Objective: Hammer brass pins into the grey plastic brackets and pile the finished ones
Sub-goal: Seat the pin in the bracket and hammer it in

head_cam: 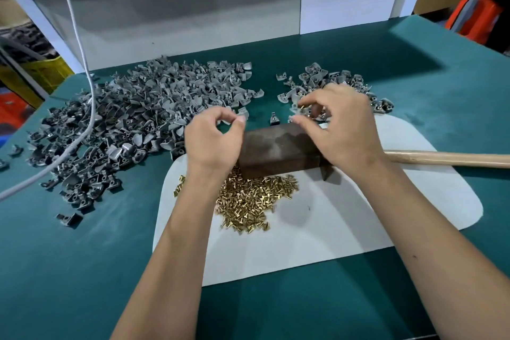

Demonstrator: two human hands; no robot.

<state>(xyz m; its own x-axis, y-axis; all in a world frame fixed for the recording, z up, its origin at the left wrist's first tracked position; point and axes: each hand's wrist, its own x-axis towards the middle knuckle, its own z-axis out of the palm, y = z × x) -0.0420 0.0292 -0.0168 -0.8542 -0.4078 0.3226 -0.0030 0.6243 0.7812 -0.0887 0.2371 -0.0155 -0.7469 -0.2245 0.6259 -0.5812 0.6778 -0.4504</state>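
While right hand (pixel 335 124) pinches bracket (pixel 294 105) with pin (pixel 303 106) half-seated above block (pixel 278 146), pin may drop or tilt if pinch loosens; left hand (pixel 214 138) pinches second grey piece (pixel 226 119), detail unclear; hammer (pixel 447 159) lies idle right of grip on desk (pixel 69 257)

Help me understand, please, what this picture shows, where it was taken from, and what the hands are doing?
It is one view from a camera worn on a person's head, looking down at their two bare hands over a green table. The left hand pinches a grey bracket; the right hand holds another bracket with a brass pin. Between them sits a dark block. Loose pins lie on a white sheet; bracket heaps lie left and right. A hammer handle rests nearby.
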